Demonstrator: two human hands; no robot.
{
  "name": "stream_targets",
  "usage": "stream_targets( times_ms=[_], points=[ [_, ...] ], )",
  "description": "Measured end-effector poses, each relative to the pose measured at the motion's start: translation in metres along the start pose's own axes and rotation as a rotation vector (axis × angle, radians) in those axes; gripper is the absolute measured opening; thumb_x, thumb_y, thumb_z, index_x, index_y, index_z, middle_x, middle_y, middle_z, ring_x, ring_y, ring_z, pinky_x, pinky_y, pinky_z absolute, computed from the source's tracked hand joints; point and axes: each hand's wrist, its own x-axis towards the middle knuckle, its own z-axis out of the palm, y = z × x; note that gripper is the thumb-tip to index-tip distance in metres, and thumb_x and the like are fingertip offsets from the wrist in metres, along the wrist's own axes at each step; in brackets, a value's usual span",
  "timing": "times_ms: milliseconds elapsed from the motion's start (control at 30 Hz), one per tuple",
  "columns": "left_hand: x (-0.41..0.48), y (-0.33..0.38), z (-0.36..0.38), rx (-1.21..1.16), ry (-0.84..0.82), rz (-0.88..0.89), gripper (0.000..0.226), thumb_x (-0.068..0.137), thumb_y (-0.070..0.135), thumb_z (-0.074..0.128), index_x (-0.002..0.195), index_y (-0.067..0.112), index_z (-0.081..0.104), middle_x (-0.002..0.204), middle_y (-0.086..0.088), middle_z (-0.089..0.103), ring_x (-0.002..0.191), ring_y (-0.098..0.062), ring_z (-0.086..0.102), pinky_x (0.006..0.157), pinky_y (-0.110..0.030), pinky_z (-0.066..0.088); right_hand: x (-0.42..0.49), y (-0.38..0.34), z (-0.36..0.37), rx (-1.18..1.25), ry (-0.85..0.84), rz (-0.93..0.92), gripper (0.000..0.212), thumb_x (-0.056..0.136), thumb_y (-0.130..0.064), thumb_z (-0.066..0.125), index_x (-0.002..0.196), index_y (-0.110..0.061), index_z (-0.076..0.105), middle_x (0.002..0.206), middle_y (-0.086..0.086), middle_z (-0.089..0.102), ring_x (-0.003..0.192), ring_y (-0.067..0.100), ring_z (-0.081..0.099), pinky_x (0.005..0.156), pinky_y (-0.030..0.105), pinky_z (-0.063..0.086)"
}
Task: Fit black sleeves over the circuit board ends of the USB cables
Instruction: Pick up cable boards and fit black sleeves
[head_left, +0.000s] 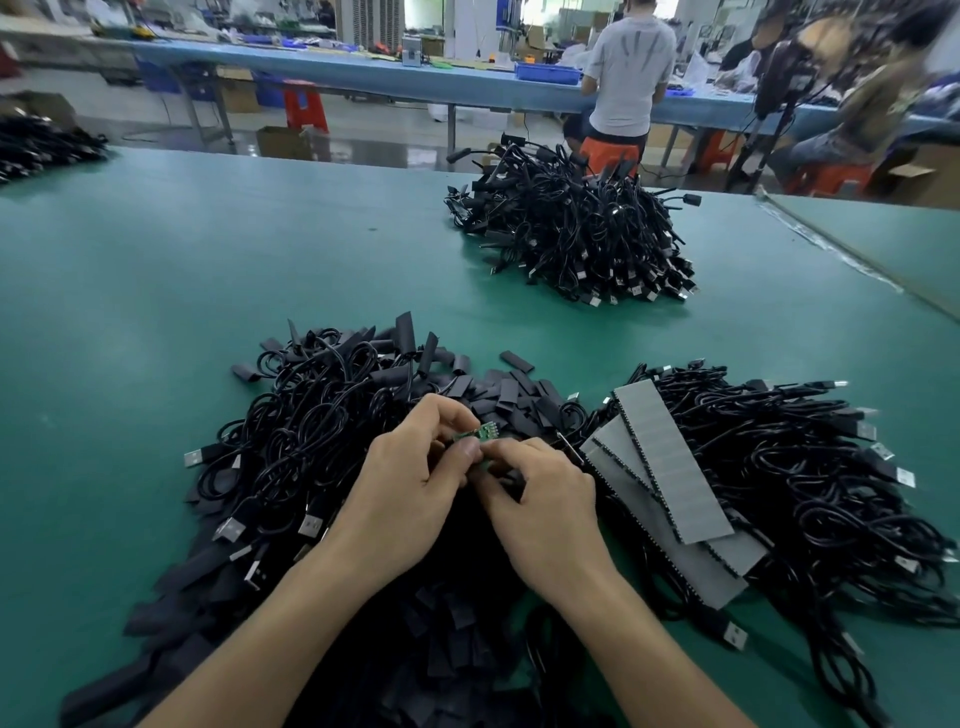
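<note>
Pinching a small green circuit board (480, 432) at the end of a USB cable, my left hand (410, 483) has its fingers curled round it and the thumb pressed on its top face. My right hand (540, 499) meets it from the other side, fingertips curled in and nipping the board's near end. I cannot tell whether a sleeve is between them. The board shows tiny parts and pale specks, and any marking on it is too small to read.

Just beyond the board lies a heap of flat black sleeves (509, 400), short matt tubes pressed flat. To the board's left is a tangle of black cables (301, 415) with silver USB plugs poking out. To its right, grey strips (670, 462) lie overlapped on a second cable pile (805, 467). Well beyond the board, a third pile (571, 228) sits alone on the green surface (208, 270).
</note>
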Motion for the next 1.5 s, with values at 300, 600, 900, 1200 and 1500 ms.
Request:
stream_targets(
  times_ms=[300, 600, 900, 1200, 1500],
  points=[
    [0.0, -0.002, 0.002, -0.035, 0.031, 0.001, 0.022, 0.096, 0.009, 0.058, 0.097, 0.031, 0.054, 0.085, 0.016, 0.069, 0.073, -0.007, 0.066, 0.07, -0.012, 0.047, -0.004, -0.002, -0.001, -0.274, -0.082, -0.041, 0.031, 0.096, -0.047, 0.052, 0.126, -0.042, 0.058, 0.109, -0.012, 0.058, 0.108, 0.015, 0.05, 0.089, 0.036, 0.038],
    [-0.001, -0.003, 0.002, -0.067, 0.062, -0.02, 0.024, 0.097, 0.008, 0.057, 0.097, 0.032, 0.054, 0.085, 0.015, 0.069, 0.072, -0.008, 0.065, 0.066, -0.013, 0.046, 0.0, 0.002, 0.002, 0.004, -0.009, -0.05, 0.01, 0.09, -0.032, 0.063, 0.095, -0.03, 0.072, 0.092, -0.011, 0.066, 0.091, 0.015, 0.058, 0.084, 0.042, 0.047],
    [-0.001, -0.004, 0.002, -0.032, 0.089, -0.013, 0.023, 0.098, 0.012, 0.056, 0.104, 0.034, 0.053, 0.089, 0.018, 0.068, 0.074, -0.006, 0.066, 0.065, -0.016, 0.05, 0.002, 0.001, -0.005, 0.209, 0.064, 0.068, 0.018, 0.089, -0.026, 0.058, 0.072, -0.026, 0.061, 0.065, -0.012, 0.063, 0.061, 0.005, 0.056, 0.06, 0.022, 0.045],
    [-0.001, -0.01, 0.003, -0.044, 0.113, 0.013, 0.028, 0.097, 0.008, 0.054, 0.105, 0.036, 0.053, 0.084, 0.013, 0.067, 0.068, -0.008, 0.063, 0.064, -0.014, 0.047, -0.001, -0.003, -0.009, -0.033, -0.17, 0.005, 0.054, 0.08, -0.046, 0.073, 0.13, -0.041, 0.053, 0.107, -0.01, 0.065, 0.104, 0.016, 0.059, 0.094, 0.041, 0.049],
    [-0.001, -0.013, 0.004, -0.076, 0.099, 0.012, 0.035, 0.098, 0.008, 0.055, 0.103, 0.042, 0.053, 0.086, 0.014, 0.068, 0.069, -0.007, 0.064, 0.063, -0.015, 0.047, 0.003, -0.002, -0.01, 0.221, -0.105, -0.004, 0.038, 0.091, -0.015, 0.062, 0.124, -0.033, 0.064, 0.087, -0.026, 0.064, 0.082, -0.003, 0.061, 0.081, 0.02, 0.051]
  ],
)
